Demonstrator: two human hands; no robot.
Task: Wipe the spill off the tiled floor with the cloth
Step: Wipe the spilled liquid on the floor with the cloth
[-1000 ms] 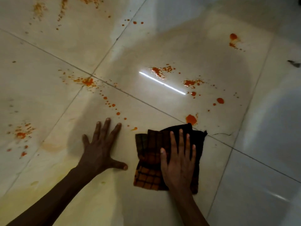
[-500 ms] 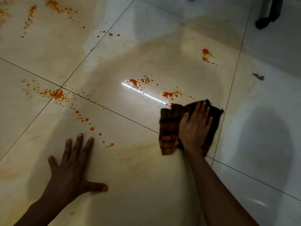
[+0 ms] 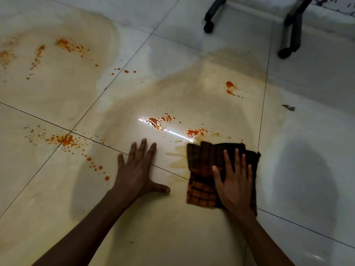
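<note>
A dark checked cloth [image 3: 203, 177], orange-stained at its near end, lies flat on the pale tiled floor [image 3: 134, 237]. My right hand [image 3: 233, 181] presses on it with straight, spread fingers. My left hand [image 3: 137, 169] rests flat on the floor to the cloth's left, fingers spread. Orange spill blotches [image 3: 194, 132] lie just beyond the cloth, with more of the spill [image 3: 154, 121] by a bright reflection. Other splatters [image 3: 65, 140] spread to the left, and a separate drop [image 3: 229, 85] lies farther off. A wet orange smear [image 3: 177, 158] runs between my hands.
Black chair legs on castors [image 3: 209, 25] stand at the far right, another castor [image 3: 286, 52] beside them. A small dark scrap [image 3: 288, 107] lies on the right tile. Faint yellowish streaks cover the tiles around the hands.
The cloth under my right hand has slid back toward me, leaving a wet smear. My left hand has shifted forward and nearer the cloth. The view has tilted up, showing chair legs.
</note>
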